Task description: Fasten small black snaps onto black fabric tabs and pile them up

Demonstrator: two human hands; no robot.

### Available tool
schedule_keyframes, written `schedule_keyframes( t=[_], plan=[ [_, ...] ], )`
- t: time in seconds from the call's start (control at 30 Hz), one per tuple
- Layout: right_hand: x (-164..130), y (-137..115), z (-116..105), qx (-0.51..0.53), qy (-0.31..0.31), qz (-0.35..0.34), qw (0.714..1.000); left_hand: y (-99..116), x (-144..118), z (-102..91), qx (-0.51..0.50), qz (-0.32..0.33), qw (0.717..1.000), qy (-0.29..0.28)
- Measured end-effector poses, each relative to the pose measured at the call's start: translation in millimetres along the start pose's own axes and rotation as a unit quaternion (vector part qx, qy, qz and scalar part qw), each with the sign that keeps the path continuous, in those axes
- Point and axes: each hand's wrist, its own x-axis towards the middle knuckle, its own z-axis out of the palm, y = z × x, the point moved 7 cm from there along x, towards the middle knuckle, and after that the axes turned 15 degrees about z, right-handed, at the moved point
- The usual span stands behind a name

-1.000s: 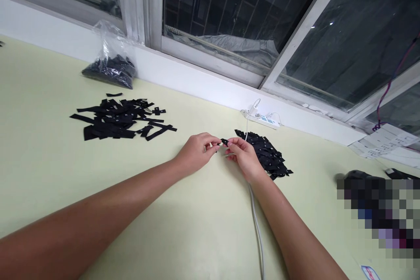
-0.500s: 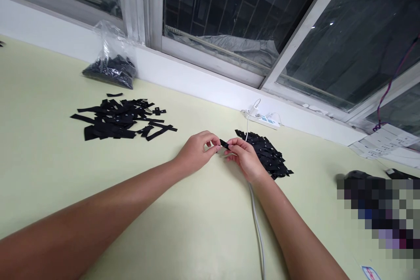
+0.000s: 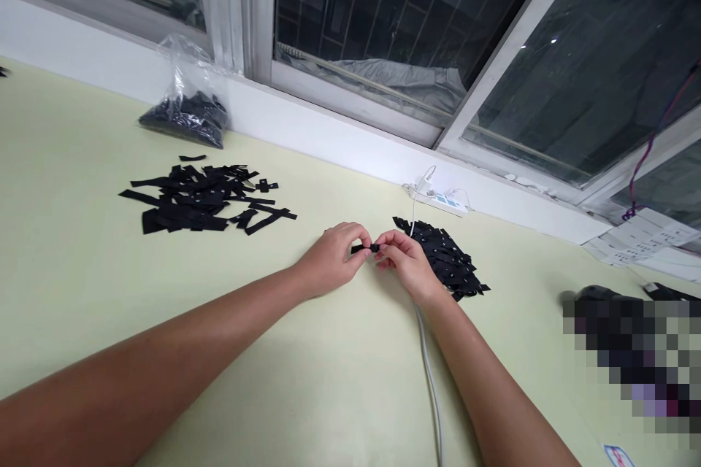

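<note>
Two bare forearms reach in from the bottom edge of the frame across a pale yellow-green table (image 3: pixel 339 379), a white cable (image 3: pixel 430 379) running up between them toward the centre. At mid-frame the left hand (image 3: pixel 331 261) and the right hand (image 3: pixel 408 266) meet, each pinching one end of a small black strip (image 3: pixel 366 249) between thumb and fingertips; the strip is held just above the tabletop, roughly level, and both hands are closed on it. Just beside the right hand, toward centre right, lies a heap of short black pieces (image 3: pixel 446 255). Well apart, at centre left, a looser spread of longer black strips (image 3: pixel 202 198) covers the table. Farther back, a white power strip (image 3: pixel 441 200) sits against the foot of the wall, with the cable plugged into it. In the upper left, a clear plastic bag (image 3: pixel 186 113) of dark pieces leans by the sill, under the white-framed windows (image 3: pixel 241 7). A blurred patch fills the lower right.
</note>
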Motion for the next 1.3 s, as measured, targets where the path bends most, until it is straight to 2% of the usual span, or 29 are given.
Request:
schedule_keyframes(
  t=[0.23, 0.4, 0.57, 0.67, 0.8, 1.03, 1.17, 1.3],
  plan=[
    [-1, -1, 0, -0.013, 0.005, -0.008, 1.000, -5, -1, 0.8, -0.007, -0.016, 1.000, 0.008],
    [-3, 0, 2, 0.068, -0.019, 0.031, 0.997, -6, -1, -1.1, 0.002, -0.010, 1.000, 0.009],
    [-3, 9, 0, 0.100, -0.017, 0.110, 0.989, -3, 1, -1.7, 0.027, 0.035, 0.999, -0.016],
    [-6, 13, 4, 0.083, -0.046, 0.148, 0.984, 0, 2, -0.7, 0.052, 0.063, 0.996, -0.034],
    [-9, 11, 7, 0.109, -0.074, 0.159, 0.978, 2, 2, 2.2, 0.076, 0.086, 0.992, -0.055],
    [-9, 14, 4, 0.131, -0.076, 0.179, 0.972, 2, 1, 4.8, 0.099, 0.100, 0.988, -0.071],
    [-11, 16, 7, 0.152, -0.102, 0.204, 0.962, 3, 2, 5.6, 0.122, 0.113, 0.983, -0.082],
    [-11, 15, 7, 0.170, -0.107, 0.201, 0.959, 3, 2, 6.2, 0.137, 0.118, 0.980, -0.089]
  ],
)
